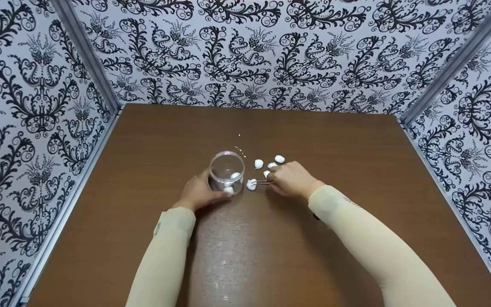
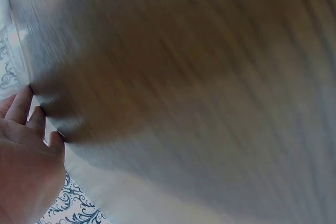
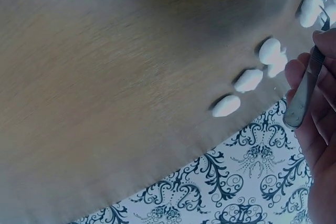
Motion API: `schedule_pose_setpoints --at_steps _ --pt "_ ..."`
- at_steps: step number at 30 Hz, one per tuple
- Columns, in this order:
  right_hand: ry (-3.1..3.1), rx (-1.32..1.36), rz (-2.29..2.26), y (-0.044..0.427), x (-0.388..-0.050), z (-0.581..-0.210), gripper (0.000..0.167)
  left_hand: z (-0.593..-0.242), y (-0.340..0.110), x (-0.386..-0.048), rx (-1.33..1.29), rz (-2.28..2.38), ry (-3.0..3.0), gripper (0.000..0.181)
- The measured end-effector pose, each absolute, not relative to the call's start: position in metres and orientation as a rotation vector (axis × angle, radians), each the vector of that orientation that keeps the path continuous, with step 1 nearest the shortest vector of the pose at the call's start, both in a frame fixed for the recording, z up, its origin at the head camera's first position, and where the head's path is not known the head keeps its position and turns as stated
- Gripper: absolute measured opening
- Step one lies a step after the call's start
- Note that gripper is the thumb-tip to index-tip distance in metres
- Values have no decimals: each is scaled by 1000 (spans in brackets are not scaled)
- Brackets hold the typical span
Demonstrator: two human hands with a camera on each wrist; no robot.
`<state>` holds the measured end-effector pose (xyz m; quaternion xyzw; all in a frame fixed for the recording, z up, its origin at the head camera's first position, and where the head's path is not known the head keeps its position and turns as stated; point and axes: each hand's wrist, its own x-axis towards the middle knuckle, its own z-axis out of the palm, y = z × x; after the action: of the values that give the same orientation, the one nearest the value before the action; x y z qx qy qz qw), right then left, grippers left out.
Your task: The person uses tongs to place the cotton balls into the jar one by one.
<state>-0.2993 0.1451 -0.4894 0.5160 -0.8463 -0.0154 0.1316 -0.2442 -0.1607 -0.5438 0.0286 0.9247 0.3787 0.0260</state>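
My left hand (image 1: 198,192) grips a clear round jar (image 1: 224,164) from its left side, thumb in front. A few white cotton balls (image 1: 229,190) lie at the bottom of it. In the right wrist view, my right hand (image 3: 323,114) holds metal tweezers (image 3: 304,95) between thumb and fingers. Their tips are at a white cotton ball (image 1: 251,184) on the table, just right of the jar; whether they pinch it I cannot tell. The left wrist view catches the left hand's fingertips (image 2: 37,116) and only a sliver of the jar at its edge.
Several loose cotton balls (image 1: 258,163) lie on the brown wooden table (image 1: 164,140) behind and beside the right hand. Tiny white bits (image 1: 240,150) are scattered behind the jar. Patterned panels (image 1: 245,55) stand around the table's back and sides.
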Motion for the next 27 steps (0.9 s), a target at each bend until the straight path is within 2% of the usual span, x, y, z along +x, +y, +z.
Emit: schedule_pose_setpoints --at_steps 15,27 --pt "-2350 1474 57 151 -301 -494 15 -544 -161 -244 91 1171 2867 101" --pt "-2374 1422 91 169 -303 -483 2 -544 -160 -245 119 1190 2872 101"
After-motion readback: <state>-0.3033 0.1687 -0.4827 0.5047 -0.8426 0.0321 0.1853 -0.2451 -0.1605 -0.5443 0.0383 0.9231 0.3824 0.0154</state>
